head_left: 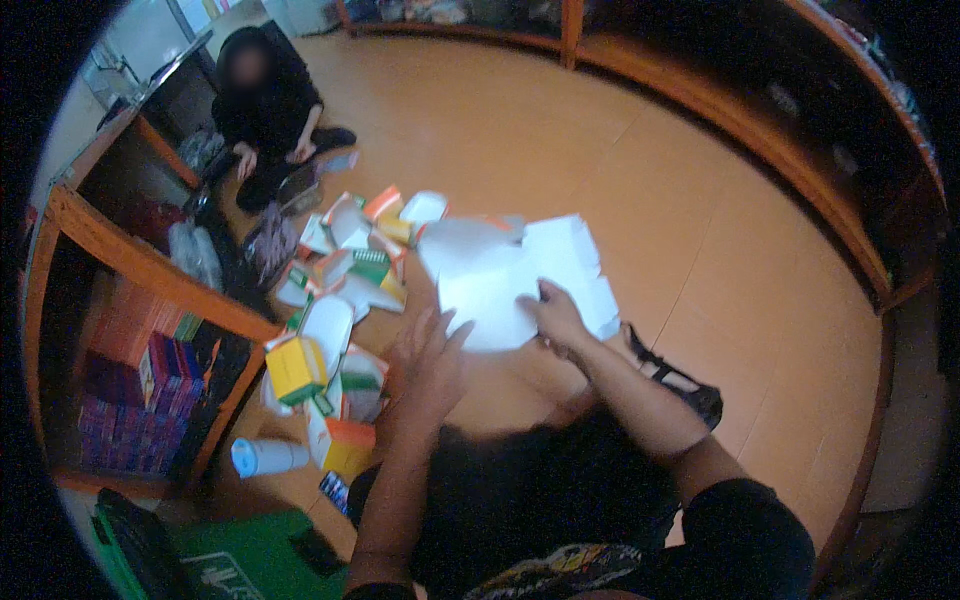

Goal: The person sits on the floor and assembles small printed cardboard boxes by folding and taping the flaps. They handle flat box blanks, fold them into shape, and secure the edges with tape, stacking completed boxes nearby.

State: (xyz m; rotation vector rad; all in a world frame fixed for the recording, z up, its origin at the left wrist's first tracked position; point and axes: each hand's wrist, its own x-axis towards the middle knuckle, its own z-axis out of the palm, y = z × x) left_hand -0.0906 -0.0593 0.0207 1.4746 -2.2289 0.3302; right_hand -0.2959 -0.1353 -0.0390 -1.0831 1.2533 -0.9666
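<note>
In front of me I have an unfolded white carton blank (487, 302), its plain side up, with cut flaps along the right edge. My right hand (556, 318) grips its near edge, thumb lying on top and the other fingers partly hidden. Close to the carton's left corner is my left hand (430, 352), slightly blurred, its fingers spread and nothing in them. A loose pile of folded boxes (345, 280) in white, orange, green and yellow lies left of the carton. One yellow box (296, 370) rests at the near side of that pile.
A white-blue cup (268, 457) lies on its side by the shelf, near a phone (335, 491). Another person (265, 110) sits on the floor at the far left. A wooden shelf (160, 265) bounds the left; black sandals (685, 392) lie at right.
</note>
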